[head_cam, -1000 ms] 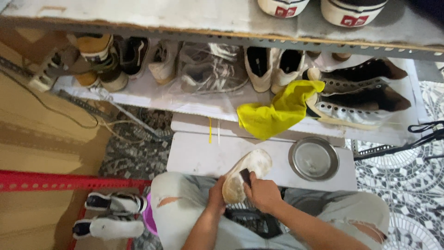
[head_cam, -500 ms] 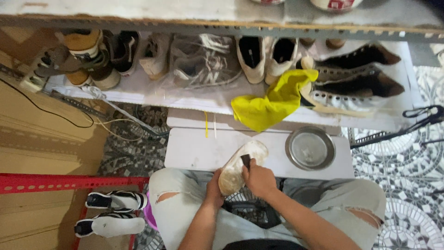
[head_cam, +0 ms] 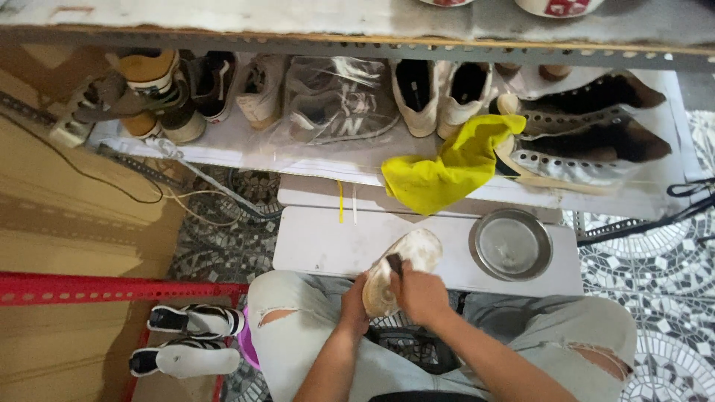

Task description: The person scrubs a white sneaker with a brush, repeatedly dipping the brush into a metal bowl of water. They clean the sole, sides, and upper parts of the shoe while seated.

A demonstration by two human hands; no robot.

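Shoe (head_cam: 406,264), pale sole up, lies over the white bench (head_cam: 320,246) edge, above the knees. Left hand (head_cam: 354,305) cups its heel end; right hand (head_cam: 421,292) is closed on a small dark brush (head_cam: 395,263) pressed to the sole. Steel bowl (head_cam: 511,244) just right. Yellow cloth (head_cam: 447,167) drapes off the shelf behind; clear-bagged grey sneakers (head_cam: 339,100) at mid-shelf.

Shoe sole (head_cam: 402,269), centre of frame: looking like rubber, matt, grimy.
Bowl (head_cam: 511,244), right of centre: showing as metal, dull sheen.
Cloth (head_cam: 447,165), upper centre: appearing soft, yellow, matt.
Bench (head_cam: 320,242), centre: looking painted white, scuffed.
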